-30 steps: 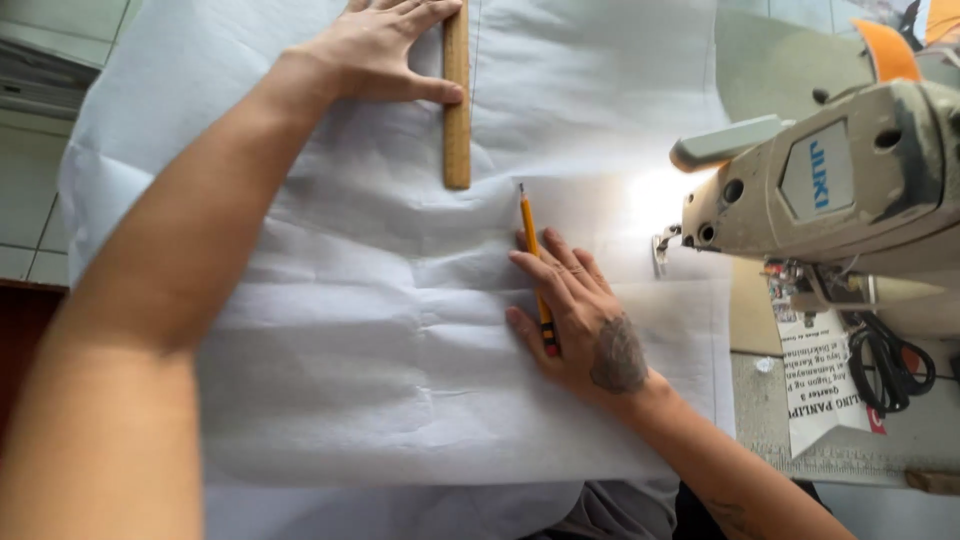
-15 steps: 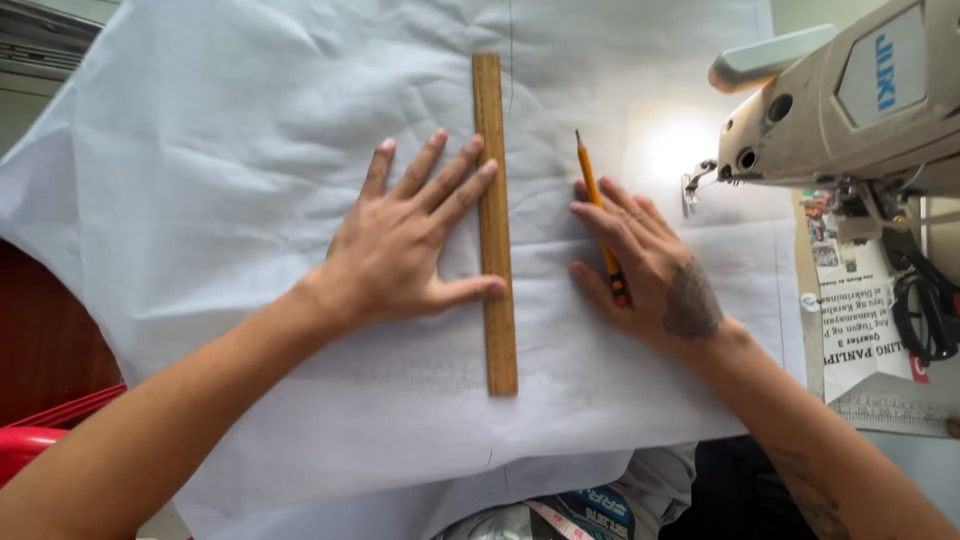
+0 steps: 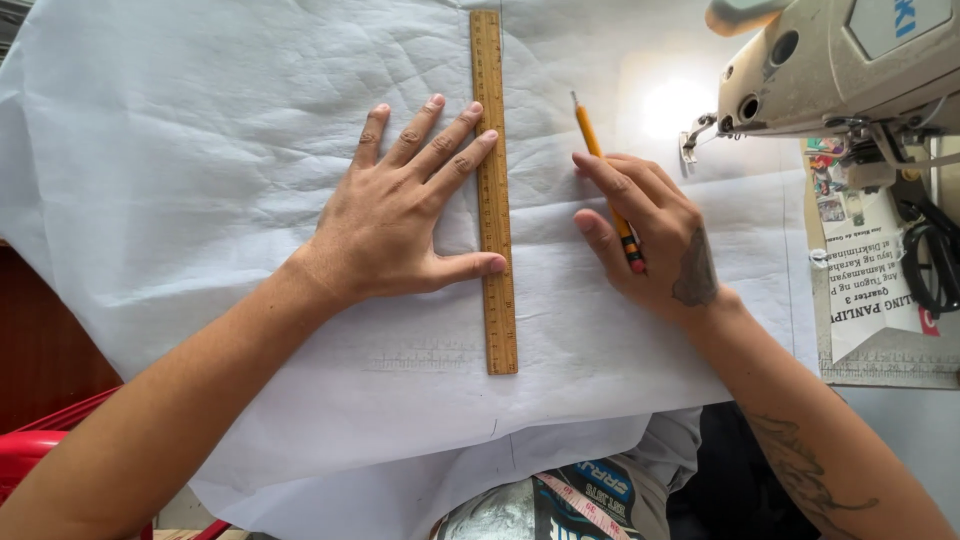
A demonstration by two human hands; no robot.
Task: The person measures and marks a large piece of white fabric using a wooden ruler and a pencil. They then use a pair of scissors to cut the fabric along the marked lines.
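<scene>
wooden ruler [image 3: 493, 190] touching left hand [image 3: 400, 215] fingertips.

Sewing machine [image 3: 850, 60], cream, upper right — black scissors [image 3: 935, 265] beside a printed paper sheet [image 3: 870, 290]; red plastic object [image 3: 40, 445], lower left.

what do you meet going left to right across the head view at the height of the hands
white paper sheet → left hand → wooden ruler → right hand holding a yellow pencil → printed paper → black scissors
</scene>
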